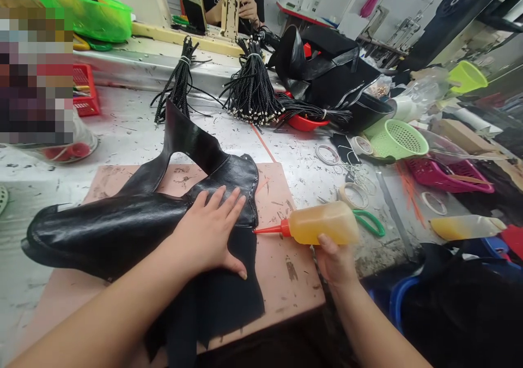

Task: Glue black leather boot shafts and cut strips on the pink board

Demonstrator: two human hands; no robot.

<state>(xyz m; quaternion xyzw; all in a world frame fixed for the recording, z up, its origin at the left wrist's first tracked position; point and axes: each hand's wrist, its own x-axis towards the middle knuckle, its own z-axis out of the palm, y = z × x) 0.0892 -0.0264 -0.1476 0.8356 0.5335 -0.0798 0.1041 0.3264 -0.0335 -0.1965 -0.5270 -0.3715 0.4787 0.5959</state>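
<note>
Scuffed and littered with black scraps, the grey desk [134,134] carries a worn pink mat [286,270]. On the mat lies a glossy, wrinkled black leather piece [122,226] with a curved strap rising from it and a stitched edge on its right. The left hand [212,232] presses flat on the leather, fingers spread, clasping nothing. Just right of it, the right hand [335,262] has its grip closed around a soft, translucent amber squeeze bottle [322,224], whose red nozzle points at the stitched edge. No writing is legible. Behind lie bundles of braided black cords [253,85] and a green mesh basket [398,138].
</note>
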